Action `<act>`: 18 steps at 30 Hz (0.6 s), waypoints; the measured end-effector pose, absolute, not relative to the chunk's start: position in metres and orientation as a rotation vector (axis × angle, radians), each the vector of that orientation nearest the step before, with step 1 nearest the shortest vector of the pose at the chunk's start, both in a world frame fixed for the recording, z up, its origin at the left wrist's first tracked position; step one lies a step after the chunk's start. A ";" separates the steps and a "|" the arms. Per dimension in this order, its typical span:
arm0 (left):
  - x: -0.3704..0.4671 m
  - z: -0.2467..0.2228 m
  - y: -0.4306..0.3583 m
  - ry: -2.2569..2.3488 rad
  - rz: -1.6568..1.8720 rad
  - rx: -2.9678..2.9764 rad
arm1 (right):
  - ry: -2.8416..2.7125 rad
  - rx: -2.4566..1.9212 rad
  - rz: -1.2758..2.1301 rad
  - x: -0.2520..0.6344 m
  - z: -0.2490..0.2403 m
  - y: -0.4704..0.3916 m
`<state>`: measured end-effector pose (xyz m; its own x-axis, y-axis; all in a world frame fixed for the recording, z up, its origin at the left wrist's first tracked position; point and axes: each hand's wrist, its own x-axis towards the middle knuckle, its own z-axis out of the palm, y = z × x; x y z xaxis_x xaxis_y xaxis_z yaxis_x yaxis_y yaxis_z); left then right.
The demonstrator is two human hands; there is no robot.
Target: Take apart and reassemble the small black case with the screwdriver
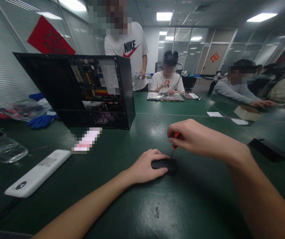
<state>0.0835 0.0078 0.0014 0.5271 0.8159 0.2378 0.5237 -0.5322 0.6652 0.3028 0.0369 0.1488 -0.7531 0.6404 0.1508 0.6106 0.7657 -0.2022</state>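
Observation:
A small black plastic device (171,166) lies flat on the green table, its exact kind not clear. My left hand (148,166) grips it from the left, thumb along the near edge and fingers along the far edge. Above it, my right hand (186,134) is closed around the orange-and-black handle of a screwdriver (174,144). The thin shaft slants down, and its tip meets the device's far edge close to my left fingertips. Whether the tip sits in a screw is too small to tell.
An open black computer case (127,116) stands back left, near blue gloves (43,121). A white power strip (39,172) and a water bottle (4,146) lie left. To the right is a black adapter (267,151). Other people are around the table (147,205).

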 end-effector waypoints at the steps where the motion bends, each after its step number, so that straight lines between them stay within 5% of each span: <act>1: 0.084 0.002 0.008 1.083 0.735 2.244 | -2.749 -0.991 0.207 0.303 0.149 0.037; 18: 0.084 0.001 0.008 1.061 0.748 2.258 | -2.761 -0.914 0.241 0.306 0.150 0.028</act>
<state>0.0836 0.0085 0.0010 0.5379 0.8036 0.2548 0.5100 -0.5509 0.6607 0.3059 0.0280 0.1497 -0.7814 0.6037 0.1582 0.5672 0.7927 -0.2234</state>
